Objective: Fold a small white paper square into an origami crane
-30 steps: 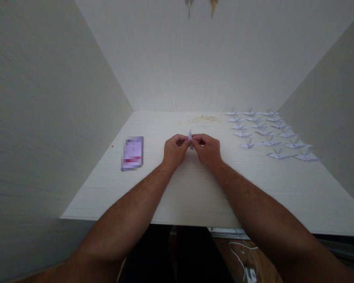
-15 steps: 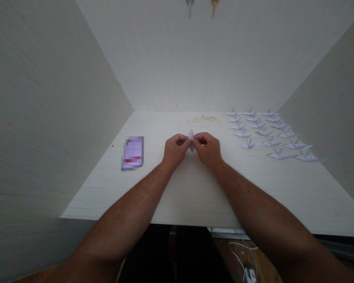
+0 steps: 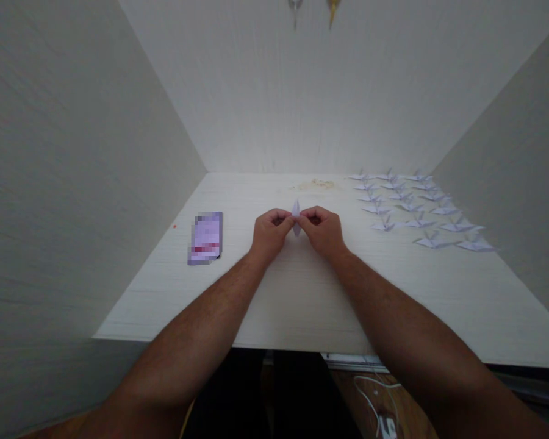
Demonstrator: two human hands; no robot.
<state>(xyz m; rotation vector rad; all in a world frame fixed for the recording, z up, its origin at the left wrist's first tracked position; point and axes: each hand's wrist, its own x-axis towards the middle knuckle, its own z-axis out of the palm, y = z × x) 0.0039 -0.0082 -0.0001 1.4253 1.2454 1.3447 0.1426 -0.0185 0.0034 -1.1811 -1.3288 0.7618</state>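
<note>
Between my two hands, near the middle of the table, is a small folded white paper, narrow and pointed at its far end. My left hand pinches its left side between thumb and fingers. On the opposite side my right hand grips it the same way, the two thumbs almost meeting. The fingertips hide the paper's middle; its near tip shows just below the thumbs. Several folded white paper cranes stand in rows on the right part of the table.
A blurred-out phone-like slab lies on the left of the white table. White walls enclose the table at left, back and right. Brownish stains mark its back edge. A white cable lies on the floor below.
Almost nothing differs. Both hands keep their pinch on the folded paper in the same place, with only a very slight shift of the fingers.
</note>
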